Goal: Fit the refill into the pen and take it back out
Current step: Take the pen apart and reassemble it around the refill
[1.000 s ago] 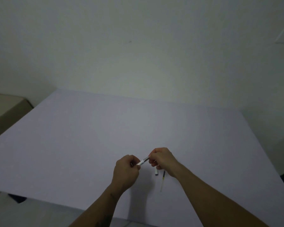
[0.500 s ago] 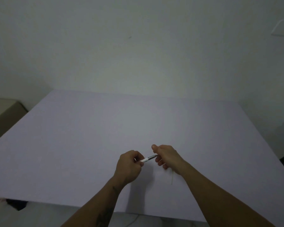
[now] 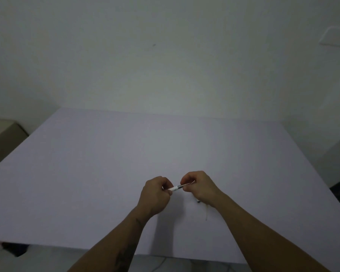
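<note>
Head view: left hand [image 3: 155, 191] & right hand [image 3: 199, 186] both pinched on the pen [image 3: 178, 187], each at one end, held just above the table [image 3: 106, 154] near its front edge. Refill [image 3: 206, 213] lies on the table beside the right wrist, partly hidden by it.

Left hand [image 3: 155, 193] and right hand [image 3: 199, 186] together (fingers curled)

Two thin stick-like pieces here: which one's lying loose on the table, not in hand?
The pale thin refill, on the table under the right wrist. The pen barrel is off the surface, pinched between left hand and right hand.
</note>
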